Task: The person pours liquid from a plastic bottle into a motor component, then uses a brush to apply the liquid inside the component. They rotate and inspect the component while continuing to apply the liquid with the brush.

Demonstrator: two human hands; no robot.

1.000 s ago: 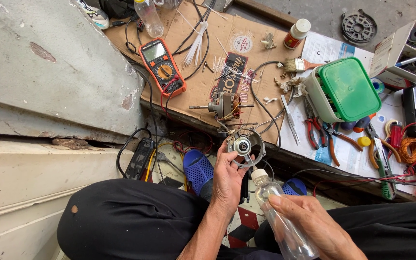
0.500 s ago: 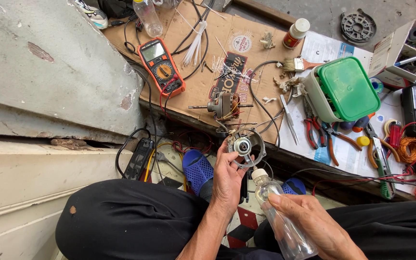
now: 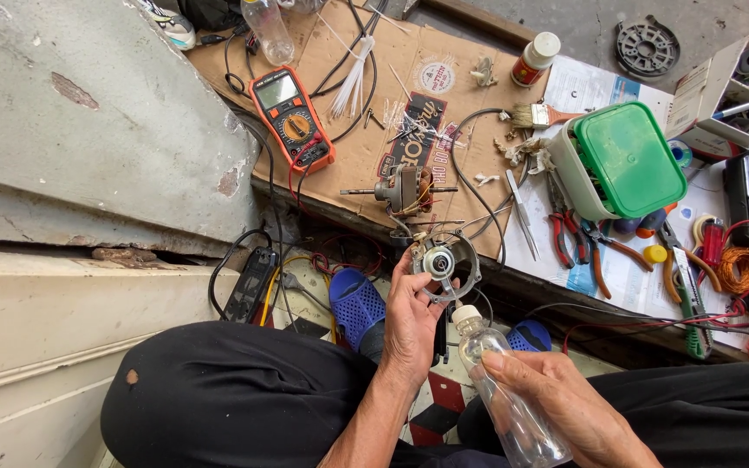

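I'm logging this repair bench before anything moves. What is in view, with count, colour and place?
motor end cap: one, grey metal, in the left hand
clear bottle: one, white-capped, in the right hand, nozzle by the cap
multimeter: one, orange, on cardboard, upper left
motor core: one, copper-wound, on cardboard above the cap
green-lidded box: one, white body, right of centre
pliers: one pair, red-handled, below the box
brush: one, left of the box
copper wire coil: one, orange, far right
slippers: two, blue, on the floor
left hand: gripping the cap
right hand: around the bottle
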